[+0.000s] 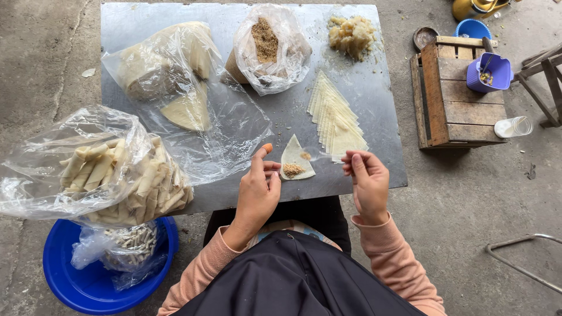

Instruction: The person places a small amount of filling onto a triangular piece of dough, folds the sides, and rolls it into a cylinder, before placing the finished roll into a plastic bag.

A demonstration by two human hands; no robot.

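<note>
The left hand point(257, 190) rests at the near edge of the counter point(374, 88), fingers loosely curled and holding nothing, its raised fingertip just touching the left corner of a triangular pastry wrapper point(295, 153). The right hand point(367, 181) hovers just right of that wrapper, thumb and fingertips pinched together on what looks like a small spoon point(319, 155), blurred, whose tip reaches over the sheet. The wrapper lies flat on the metal between the two hands, with a small heap of brownish crumbed filling point(293, 169) on its near part.

Just beyond the right hand, a fanned stack of wrappers point(335, 120) runs away toward the far side. At the far right corner sits a pale, lumpy mound of mash point(351, 35). Left of it stands an open clear bag of brown crumbs point(269, 50). Further left, a crumpled plastic sheet point(234, 123) covers more folded wrappers point(187, 111). On the near left edge, a large clear bag of rolled pastry sticks point(117, 175) hangs partly over the counter, above a blue basin point(70, 275) on the floor that holds another bag.

To the right, well apart from the counter, a wooden crate point(453, 108) carries a purple cup point(489, 73).
</note>
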